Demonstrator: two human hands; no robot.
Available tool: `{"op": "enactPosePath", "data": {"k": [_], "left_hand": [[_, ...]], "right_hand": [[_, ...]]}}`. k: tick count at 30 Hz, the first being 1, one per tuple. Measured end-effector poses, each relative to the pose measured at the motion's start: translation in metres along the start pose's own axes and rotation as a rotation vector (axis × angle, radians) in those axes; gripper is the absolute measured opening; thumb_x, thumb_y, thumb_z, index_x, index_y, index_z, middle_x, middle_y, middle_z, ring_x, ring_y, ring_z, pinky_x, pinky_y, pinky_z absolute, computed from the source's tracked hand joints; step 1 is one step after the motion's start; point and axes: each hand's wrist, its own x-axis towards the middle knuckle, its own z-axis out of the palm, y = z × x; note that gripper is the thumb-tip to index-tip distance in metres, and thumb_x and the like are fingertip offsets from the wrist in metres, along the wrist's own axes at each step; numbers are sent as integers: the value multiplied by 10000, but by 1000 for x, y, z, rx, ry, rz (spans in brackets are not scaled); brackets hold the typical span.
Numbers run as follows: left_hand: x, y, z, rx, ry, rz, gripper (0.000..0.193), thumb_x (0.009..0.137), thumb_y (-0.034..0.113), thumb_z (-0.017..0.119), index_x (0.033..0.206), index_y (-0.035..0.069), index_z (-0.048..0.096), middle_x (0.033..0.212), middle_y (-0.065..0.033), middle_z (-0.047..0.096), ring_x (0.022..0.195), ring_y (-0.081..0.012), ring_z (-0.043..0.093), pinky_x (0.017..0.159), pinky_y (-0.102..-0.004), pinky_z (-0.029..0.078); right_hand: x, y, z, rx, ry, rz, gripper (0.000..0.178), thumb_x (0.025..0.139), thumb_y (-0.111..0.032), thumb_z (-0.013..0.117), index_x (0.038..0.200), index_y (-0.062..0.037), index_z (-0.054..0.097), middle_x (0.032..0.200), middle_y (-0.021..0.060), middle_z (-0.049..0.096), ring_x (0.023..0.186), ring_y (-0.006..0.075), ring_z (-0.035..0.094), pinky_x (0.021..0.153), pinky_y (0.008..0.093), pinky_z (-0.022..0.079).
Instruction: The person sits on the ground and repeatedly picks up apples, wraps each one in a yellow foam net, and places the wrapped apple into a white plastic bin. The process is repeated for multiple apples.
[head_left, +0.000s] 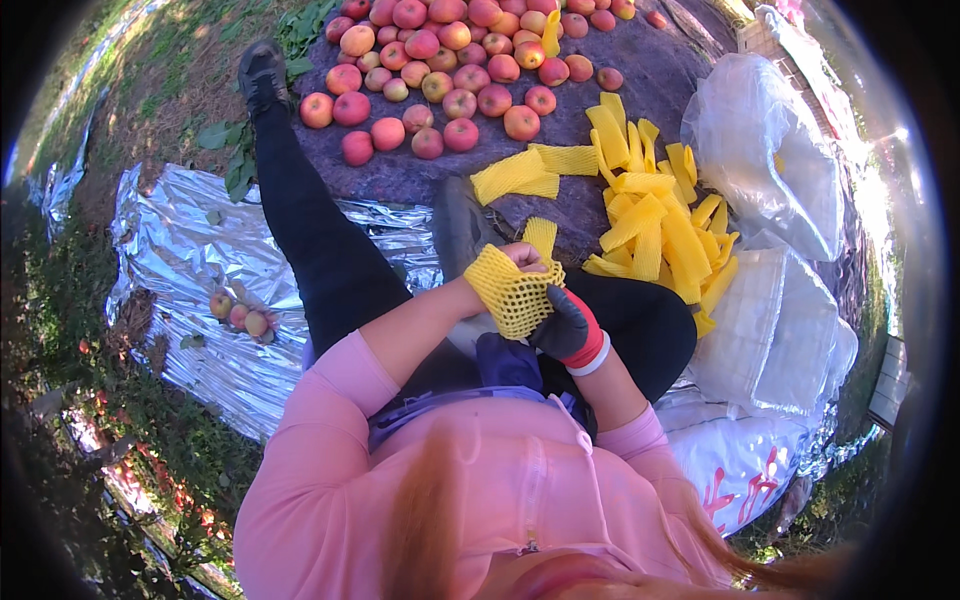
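Observation:
A yellow foam fruit net (515, 300) is stretched around my bare left hand (524, 257), with its open mesh facing my right side. The left fingers show above the net's edge, curled in against it; part of the hand is hidden inside. My right hand (568, 325), in a dark glove with a red and white cuff, pinches the net's lower right edge. No apple shows inside the mesh. Another flat yellow foam net (540, 236) lies just beyond my hands. Many red apples (460, 103) are spread on the dark cloth farther ahead.
A heap of yellow foam nets (660, 225) lies to the right, beside white plastic sacks (765, 150). More nets (510, 176) lie ahead. Silver foil sheeting (190, 300) covers ground at left, with a few apples (240, 317) on it. My left leg (320, 220) stretches forward.

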Motion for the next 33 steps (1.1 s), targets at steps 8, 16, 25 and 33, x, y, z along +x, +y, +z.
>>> {"op": "enactPosePath", "data": {"k": [8,16,25,33], "left_hand": [[63,44,-86,678,157,143,346,991,300,779,1185,31,678,1063,-130,716,991,-257,724,865,-403,571],[82,40,-195,1400,894,-2,680,803,304,911,1359,74,595,1275,-178,606,1250,-391,621,1032,-499,547],[73,33,-198,989,922,-165,691,870,329,860,1425,44,564,1267,-215,680,1112,-394,711,1005,-477,564],[-44,99,-111,-953,-5,237,662,1071,501,475,1441,-40,563,1213,-236,725,1047,-343,723,856,-425,568]], "right_hand": [[10,-29,-27,-64,-6,41,689,1060,-405,661,1605,-32,462,1547,142,603,1410,330,590,1209,493,439],[34,-29,-55,-1,114,-41,597,1104,-303,596,1609,-19,449,1553,147,587,1414,286,575,1216,429,429],[31,-26,-50,-16,114,-122,564,1104,-296,598,1578,-11,486,1509,140,618,1363,260,613,1171,389,472],[19,-31,-22,134,84,-110,513,1137,-278,520,1577,-15,491,1505,162,626,1351,304,630,1165,451,493]]}}
